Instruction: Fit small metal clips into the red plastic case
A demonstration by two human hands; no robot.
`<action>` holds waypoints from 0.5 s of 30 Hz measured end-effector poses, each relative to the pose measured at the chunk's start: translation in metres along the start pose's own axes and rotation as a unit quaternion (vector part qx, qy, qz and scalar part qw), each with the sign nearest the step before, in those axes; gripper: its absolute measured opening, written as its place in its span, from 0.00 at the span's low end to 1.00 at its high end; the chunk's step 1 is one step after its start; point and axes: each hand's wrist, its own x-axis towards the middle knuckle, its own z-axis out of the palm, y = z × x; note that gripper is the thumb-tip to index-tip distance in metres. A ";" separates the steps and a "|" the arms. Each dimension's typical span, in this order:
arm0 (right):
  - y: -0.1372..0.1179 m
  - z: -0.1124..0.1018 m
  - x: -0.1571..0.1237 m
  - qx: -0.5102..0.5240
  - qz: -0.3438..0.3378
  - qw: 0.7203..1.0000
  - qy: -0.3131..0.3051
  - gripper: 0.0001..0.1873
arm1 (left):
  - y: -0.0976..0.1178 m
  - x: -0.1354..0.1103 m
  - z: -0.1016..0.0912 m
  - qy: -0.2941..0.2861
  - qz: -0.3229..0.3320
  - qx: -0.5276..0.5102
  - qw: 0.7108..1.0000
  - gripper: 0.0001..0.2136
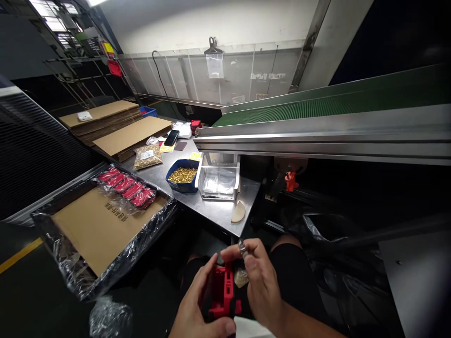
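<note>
Low in the head view, my left hand (197, 303) is closed around a red plastic housing (228, 284) with dark parts and small rectangular slots along one side. Just to its right, my right hand (262, 281) pinches a small shiny metal piece (242, 248) between thumb and finger. The tip of its forefinger is close to the top of the housing; whether they touch I cannot tell. Behind the two hands, a small bag of tan pieces (241, 278) shows in part. The inside of the housing is mostly in shadow.
A blue bin of brass-coloured parts (183, 175) and a clear plastic box of bags (219, 180) stand on the metal table (207, 209). Left is a plastic-lined carton (105, 225) with wrapped red items (128, 188). A green conveyor (282, 112) slopes up rightward.
</note>
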 end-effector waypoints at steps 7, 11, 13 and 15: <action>0.014 -0.009 0.018 -0.003 0.080 0.996 0.048 0.16 | 0.016 -0.005 0.010 0.058 0.056 0.100 0.992 0.40; 0.039 -0.012 0.026 -0.094 0.046 0.994 0.039 0.16 | 0.001 -0.003 0.005 0.053 0.097 0.237 0.965 0.33; 0.055 -0.010 0.036 -0.175 0.020 0.984 0.019 0.14 | -0.015 -0.004 0.000 0.053 0.105 0.265 0.957 0.27; 0.071 -0.007 0.051 -0.263 -0.008 0.965 -0.009 0.12 | -0.032 -0.008 -0.004 0.090 0.093 0.239 0.962 0.24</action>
